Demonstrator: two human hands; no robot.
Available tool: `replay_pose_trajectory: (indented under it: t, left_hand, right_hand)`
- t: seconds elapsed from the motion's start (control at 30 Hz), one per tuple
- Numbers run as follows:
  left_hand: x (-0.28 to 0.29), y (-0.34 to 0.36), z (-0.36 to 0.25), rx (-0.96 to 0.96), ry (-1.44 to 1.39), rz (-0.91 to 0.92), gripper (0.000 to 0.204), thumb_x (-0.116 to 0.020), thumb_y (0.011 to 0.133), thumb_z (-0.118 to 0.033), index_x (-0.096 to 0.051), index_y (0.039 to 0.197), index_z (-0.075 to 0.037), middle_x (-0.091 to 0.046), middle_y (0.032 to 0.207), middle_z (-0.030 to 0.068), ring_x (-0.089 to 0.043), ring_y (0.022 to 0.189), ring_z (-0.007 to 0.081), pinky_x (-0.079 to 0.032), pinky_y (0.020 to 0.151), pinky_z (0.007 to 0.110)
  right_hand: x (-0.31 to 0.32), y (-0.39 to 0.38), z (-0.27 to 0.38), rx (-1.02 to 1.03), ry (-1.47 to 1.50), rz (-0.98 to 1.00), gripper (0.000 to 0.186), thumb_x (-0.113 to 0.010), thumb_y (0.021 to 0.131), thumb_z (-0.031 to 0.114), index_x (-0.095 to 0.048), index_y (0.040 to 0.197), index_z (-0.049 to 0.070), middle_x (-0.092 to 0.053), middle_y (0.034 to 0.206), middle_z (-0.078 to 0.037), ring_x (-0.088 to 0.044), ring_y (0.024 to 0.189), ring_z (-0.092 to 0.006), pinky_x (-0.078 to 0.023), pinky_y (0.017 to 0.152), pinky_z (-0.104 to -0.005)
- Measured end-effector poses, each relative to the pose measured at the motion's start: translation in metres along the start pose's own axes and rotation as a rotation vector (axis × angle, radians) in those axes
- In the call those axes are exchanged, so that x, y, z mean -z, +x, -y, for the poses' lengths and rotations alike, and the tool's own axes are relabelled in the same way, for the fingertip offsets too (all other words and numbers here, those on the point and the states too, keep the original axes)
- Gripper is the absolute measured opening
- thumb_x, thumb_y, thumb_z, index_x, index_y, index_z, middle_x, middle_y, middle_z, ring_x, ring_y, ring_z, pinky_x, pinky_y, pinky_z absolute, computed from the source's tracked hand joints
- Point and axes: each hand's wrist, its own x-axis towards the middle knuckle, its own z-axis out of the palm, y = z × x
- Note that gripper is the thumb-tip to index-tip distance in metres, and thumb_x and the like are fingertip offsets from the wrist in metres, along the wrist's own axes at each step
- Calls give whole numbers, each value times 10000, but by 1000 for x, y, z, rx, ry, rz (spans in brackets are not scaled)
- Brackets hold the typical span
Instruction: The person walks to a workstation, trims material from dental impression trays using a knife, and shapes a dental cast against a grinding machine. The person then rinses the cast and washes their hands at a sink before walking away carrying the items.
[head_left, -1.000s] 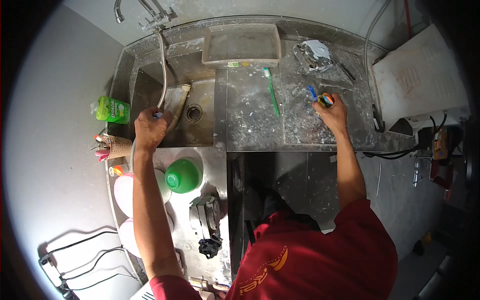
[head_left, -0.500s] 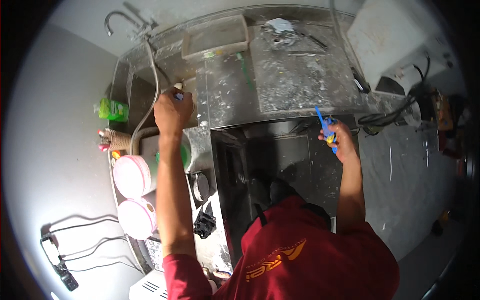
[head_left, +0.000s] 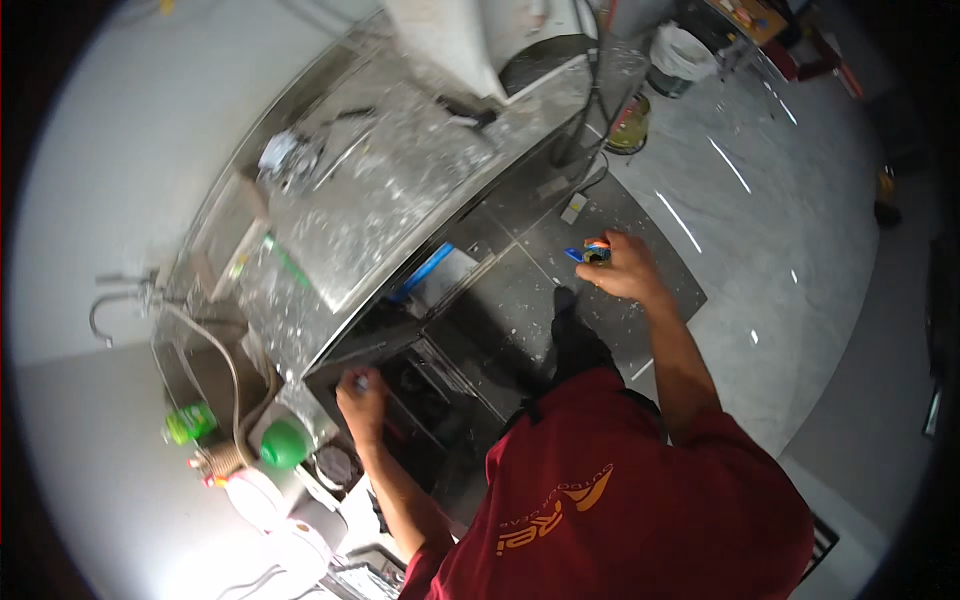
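Note:
My left hand (head_left: 362,405) is out over the dark opening below the counter's front edge. Its fingers are curled closed, and a small pale bluish bit shows between them; its kind I cannot make out. Farther right, above the dark floor tiles, my right hand (head_left: 622,268) grips a small blue, orange and yellowish bundle (head_left: 596,254). A blue end pokes out past the fingertips; the rest sits hidden in the palm.
White flecks cover the long counter (head_left: 390,190), with a crumpled pale heap (head_left: 290,160) on it. At left are a sink hose (head_left: 232,375), a green bottle (head_left: 190,423) and a green round thing (head_left: 285,444). A white bucket (head_left: 682,58) stands far right.
The view has swung toward the right. My left hand has come away from the sink to the counter's front, and my right hand still holds the blue bundle, now over the floor.

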Motion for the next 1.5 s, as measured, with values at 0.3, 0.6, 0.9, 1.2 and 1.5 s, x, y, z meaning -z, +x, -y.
replay_pose_trajectory:
  t: [0.3,0.6,0.9,1.2,1.5]
  left_hand:
    - [-193,-1,-82,243,-32,357,265,-631,851,-202,-675,835,59,-654,691,109,-647,637,174,-511,606,345]
    - [-454,37,-425,-934,276,456,190,-690,827,-202,-708,876,-19,-681,720,204,-734,727,342,-552,672,437]
    - [-638,12,-575,-531,199,1099,226,-677,870,-177,-701,882,48,-732,842,146,-741,753,244,-547,728,393]
    - [-904,-83,-779,-1213,626,1353,305,-736,777,-275,-709,914,-4,-726,844,217,-711,815,405,-566,771,455]
    - [-1100,-341,-964,-1765,379,1717,198,-762,792,-189,-687,871,-23,-688,758,207,-698,716,362,-546,662,420]
  right_hand:
    - [111,67,-154,-387,509,95,414,-770,794,356,-699,936,-26,-712,851,-133,-705,745,-210,-545,631,-347]
    - [233,97,-289,-417,992,-157,356,-727,842,298,-666,1035,5,-691,803,-91,-699,766,-170,-523,547,-287]
    - [313,37,-442,-874,594,-606,413,-745,774,306,-658,992,-34,-692,792,-112,-686,732,-201,-537,626,-327]
    - [403,-30,-573,-1300,746,-1019,339,-725,811,225,-650,1026,-25,-685,802,-109,-651,670,-178,-515,578,-313]
    - [436,-74,-718,-880,1959,-1542,225,-645,867,235,-623,986,44,-708,819,-129,-678,620,-196,-501,508,-274]
